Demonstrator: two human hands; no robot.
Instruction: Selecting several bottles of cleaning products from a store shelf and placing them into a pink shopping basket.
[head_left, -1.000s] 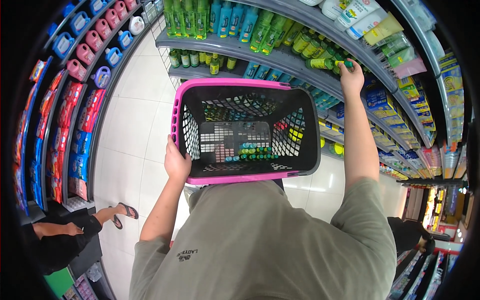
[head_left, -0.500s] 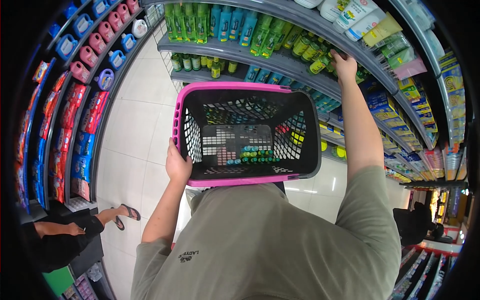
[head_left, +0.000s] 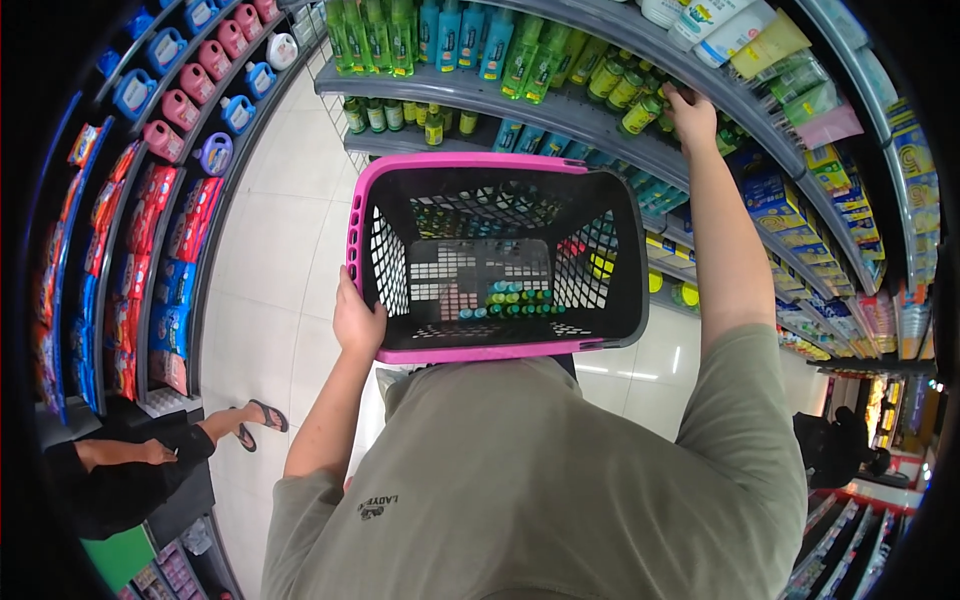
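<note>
My left hand (head_left: 357, 322) is closed around the near left rim of the black plastic mesh shopping basket with a pink rim (head_left: 497, 262), holding it out level in front of my chest. My right hand (head_left: 690, 112) is up at the front edge of the grey metal shelf (head_left: 560, 108), fingers curled onto a small green bottle with a dark cap (head_left: 662, 108) in the row there; I can't tell whether the grip is fully closed. The basket looks empty, so as I judge it the bottle has yet to come off the shelf and go in. Neighbouring green bottles (head_left: 620, 88) crowd it closely. A crouching person (head_left: 130, 470) is at the left shelves, well apart.
</note>
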